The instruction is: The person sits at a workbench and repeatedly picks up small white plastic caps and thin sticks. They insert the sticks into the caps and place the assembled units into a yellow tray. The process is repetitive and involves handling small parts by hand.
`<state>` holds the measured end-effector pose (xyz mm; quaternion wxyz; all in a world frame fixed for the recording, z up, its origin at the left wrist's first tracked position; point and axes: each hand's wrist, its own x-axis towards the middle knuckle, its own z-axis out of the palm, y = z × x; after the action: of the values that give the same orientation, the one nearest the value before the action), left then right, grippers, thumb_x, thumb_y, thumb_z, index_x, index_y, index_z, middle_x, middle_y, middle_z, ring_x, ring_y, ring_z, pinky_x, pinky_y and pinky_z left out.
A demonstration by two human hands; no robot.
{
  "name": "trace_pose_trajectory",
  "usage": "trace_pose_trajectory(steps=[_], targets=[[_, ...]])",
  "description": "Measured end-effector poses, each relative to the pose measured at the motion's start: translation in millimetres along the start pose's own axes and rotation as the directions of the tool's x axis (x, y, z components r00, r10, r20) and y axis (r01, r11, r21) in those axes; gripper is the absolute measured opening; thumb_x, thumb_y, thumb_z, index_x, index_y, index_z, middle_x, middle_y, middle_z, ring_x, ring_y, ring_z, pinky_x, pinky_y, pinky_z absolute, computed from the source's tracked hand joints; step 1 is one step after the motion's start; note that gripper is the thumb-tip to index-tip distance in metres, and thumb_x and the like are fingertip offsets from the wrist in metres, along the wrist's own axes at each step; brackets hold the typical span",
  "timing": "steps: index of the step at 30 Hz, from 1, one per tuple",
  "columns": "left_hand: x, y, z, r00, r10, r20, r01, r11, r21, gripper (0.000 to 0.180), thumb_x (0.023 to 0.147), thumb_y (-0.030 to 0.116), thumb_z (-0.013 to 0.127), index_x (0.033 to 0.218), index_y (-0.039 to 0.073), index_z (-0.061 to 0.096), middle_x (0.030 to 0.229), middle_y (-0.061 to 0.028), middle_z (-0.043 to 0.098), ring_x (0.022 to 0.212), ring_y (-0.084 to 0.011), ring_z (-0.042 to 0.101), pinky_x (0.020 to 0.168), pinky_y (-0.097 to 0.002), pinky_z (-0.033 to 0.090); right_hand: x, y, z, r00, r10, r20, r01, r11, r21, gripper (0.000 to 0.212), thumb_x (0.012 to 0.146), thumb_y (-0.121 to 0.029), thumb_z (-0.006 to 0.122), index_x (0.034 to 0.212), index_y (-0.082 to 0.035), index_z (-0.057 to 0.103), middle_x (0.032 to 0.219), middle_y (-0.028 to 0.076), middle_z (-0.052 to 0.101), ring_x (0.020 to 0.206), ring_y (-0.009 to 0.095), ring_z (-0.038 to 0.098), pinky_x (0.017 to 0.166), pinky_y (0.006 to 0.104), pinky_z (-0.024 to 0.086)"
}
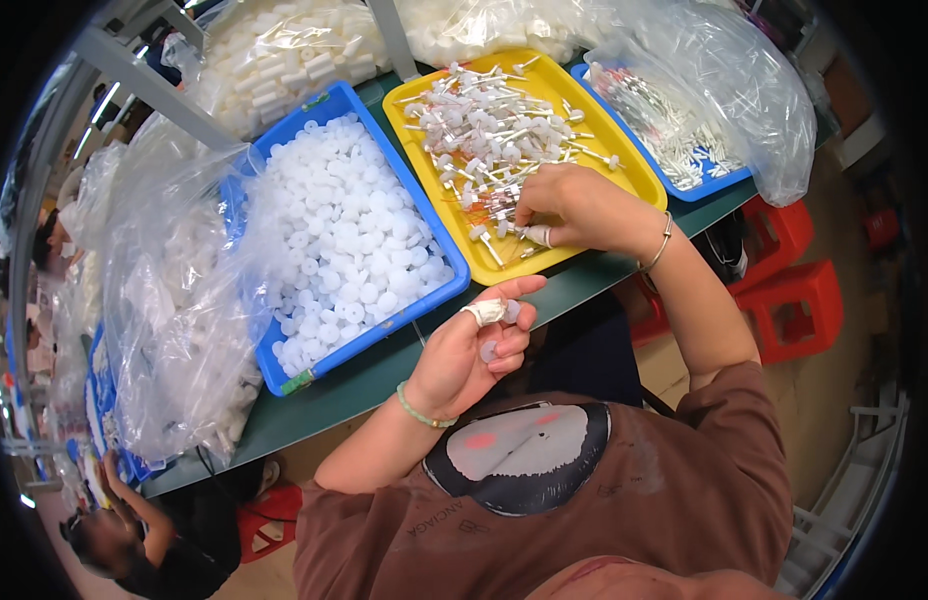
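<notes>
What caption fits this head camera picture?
Right hand picks pins from yellow tray; left hand holds white caps.

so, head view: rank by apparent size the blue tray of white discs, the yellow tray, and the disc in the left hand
1. Blue tray and yellow tray: look alike, fisheye bend makes ranking unsure.
2. Disc in the left hand: smallest by far.

Dark green surface (384, 370) runs diagonally, grey metal frame bars (144, 85) above it. Beige floor (834, 400) at right, red plastic stools (784, 290) under the surface edge, another red stool (269, 520) lower left. White rack (854, 490) at far right. Strip lights (109, 100) glow upper left. Another person (124, 540) sits lower left.
</notes>
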<state>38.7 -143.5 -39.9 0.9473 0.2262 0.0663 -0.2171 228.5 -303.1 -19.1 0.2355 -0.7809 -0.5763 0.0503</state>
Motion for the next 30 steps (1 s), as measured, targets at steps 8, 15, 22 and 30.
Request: trace_pose_trajectory(steps=[8,15,22,30], targets=[[6,3,-6,0.998,0.071,0.001,-0.071,0.997,0.037,0.046,0.096,0.005,0.041,0.141,-0.002,0.032,0.122,-0.0111,0.051,0.072,-0.0064,0.044,0.058,-0.0161,0.039,3,-2,0,0.977,-0.190,-0.100,0.188,0.982,-0.030,0.024,0.073,-0.007,0.069,0.096,-0.006,0.063,0.089,0.009,0.064,0.087,0.029,0.059,0.081,0.0360,0.046],[12,-1,1,0.987,0.151,-0.051,-0.155,0.984,-0.088,0.044,0.098,0.008,0.044,0.140,0.000,0.034,0.138,-0.0182,0.043,0.115,-0.0187,0.056,0.090,-0.0224,0.053,-10,-11,10,0.894,0.125,-0.431,-0.016,0.969,0.247,0.019,0.083,-0.007,0.054,0.102,-0.004,0.054,0.086,0.012,0.058,0.083,0.030,0.056,0.074,0.0369,0.045],[14,-10,-6,0.972,0.231,-0.040,-0.232,0.973,-0.013,0.034,0.096,0.011,0.053,0.129,0.007,0.048,0.134,-0.0142,0.050,0.115,-0.0185,0.056,0.087,-0.0220,0.053,-52,-67,24,0.859,0.348,-0.375,-0.116,0.846,0.520,0.018,0.085,-0.010,0.059,0.102,-0.004,0.054,0.074,0.003,0.051,0.059,0.008,0.042,0.053,0.0242,0.035],[21,-15,-15,0.958,0.284,-0.024,-0.285,0.954,-0.095,0.027,0.093,0.017,0.059,0.115,0.002,0.056,0.122,-0.0109,0.056,0.112,-0.0193,0.057,0.095,-0.0278,0.051,-70,-93,37,0.772,0.457,-0.443,-0.230,0.849,0.475,0.017,0.080,-0.004,0.065,0.096,-0.004,0.059,0.080,0.005,0.062,0.063,0.011,0.056,0.055,0.0253,0.043]])
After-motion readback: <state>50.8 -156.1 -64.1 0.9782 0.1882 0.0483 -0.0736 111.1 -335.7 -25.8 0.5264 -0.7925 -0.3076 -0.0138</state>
